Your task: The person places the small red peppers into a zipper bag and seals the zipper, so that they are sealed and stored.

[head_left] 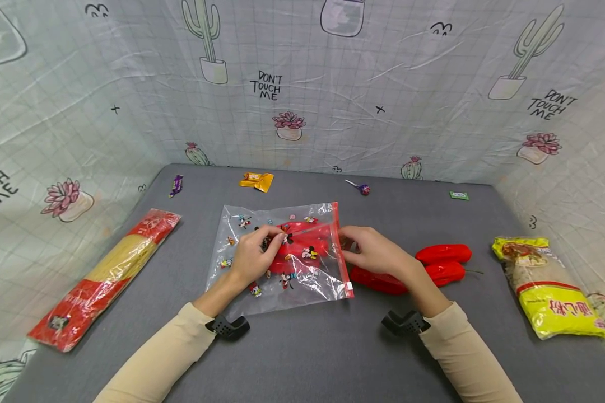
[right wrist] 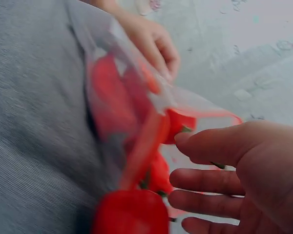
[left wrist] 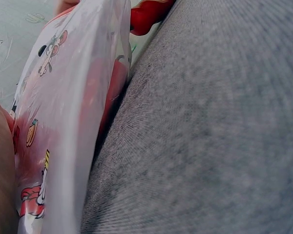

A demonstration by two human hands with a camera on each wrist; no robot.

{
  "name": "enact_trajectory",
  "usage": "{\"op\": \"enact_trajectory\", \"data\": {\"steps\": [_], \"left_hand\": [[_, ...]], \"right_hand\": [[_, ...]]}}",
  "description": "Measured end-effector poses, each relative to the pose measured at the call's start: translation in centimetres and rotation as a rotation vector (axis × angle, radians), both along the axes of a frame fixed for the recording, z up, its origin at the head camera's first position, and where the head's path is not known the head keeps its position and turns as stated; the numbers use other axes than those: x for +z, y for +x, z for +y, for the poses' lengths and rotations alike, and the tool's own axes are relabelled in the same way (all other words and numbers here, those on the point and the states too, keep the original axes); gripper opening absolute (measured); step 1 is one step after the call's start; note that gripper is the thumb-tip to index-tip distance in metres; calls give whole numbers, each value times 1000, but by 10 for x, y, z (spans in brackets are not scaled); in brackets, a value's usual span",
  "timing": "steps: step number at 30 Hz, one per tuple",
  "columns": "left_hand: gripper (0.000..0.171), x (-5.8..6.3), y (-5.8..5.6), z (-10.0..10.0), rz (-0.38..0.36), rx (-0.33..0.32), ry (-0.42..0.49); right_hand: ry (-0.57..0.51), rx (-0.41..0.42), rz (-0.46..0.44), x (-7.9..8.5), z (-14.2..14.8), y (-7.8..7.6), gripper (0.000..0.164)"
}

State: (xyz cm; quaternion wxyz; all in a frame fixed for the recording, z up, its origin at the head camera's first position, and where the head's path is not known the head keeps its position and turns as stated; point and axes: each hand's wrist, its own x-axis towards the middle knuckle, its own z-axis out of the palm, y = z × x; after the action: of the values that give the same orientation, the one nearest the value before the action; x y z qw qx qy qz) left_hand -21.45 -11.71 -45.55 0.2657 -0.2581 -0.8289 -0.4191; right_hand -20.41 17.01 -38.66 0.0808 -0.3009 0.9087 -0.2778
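Note:
A clear zip bag (head_left: 282,296) printed with cartoon figures lies at the middle, its red-edged mouth facing right. Red peppers (right wrist: 110,95) show through the plastic. My left hand (head_left: 256,252) pinches the bag's upper layer between thumb and fingers. At the mouth is my right hand (head_left: 375,252), its fingers spread and loosely bent in the right wrist view. Its thumb (right wrist: 205,144) is right by the green stem of a pepper (right wrist: 178,122) in the opening. Another pepper (head_left: 380,281) lies just outside the mouth, partly under the right hand and wrist.
Two more peppers (head_left: 443,253) lie right of the right forearm. A yellow-ended food packet (head_left: 554,291) is at the far right, a red noodle packet (head_left: 106,274) at left. Along the back lie a purple sweet (head_left: 176,186), an orange packet (head_left: 257,181), a lollipop (head_left: 364,190) and a green sweet (head_left: 459,195).

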Motion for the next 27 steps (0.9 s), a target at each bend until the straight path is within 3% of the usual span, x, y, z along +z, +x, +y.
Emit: {"op": "enact_trajectory", "data": {"steps": [6, 16, 27], "left_hand": [[8, 0, 0, 1, 8, -5, 1], [9, 0, 0, 0, 12, 2, -3], [9, 0, 0, 1, 3, 2, -9]], "right_hand": [[65, -65, -60, 10, 14, -1, 29], [247, 109, -270, 3, 19, 1, 48], [243, 70, -303, -8, 16, -3, 45]]}}
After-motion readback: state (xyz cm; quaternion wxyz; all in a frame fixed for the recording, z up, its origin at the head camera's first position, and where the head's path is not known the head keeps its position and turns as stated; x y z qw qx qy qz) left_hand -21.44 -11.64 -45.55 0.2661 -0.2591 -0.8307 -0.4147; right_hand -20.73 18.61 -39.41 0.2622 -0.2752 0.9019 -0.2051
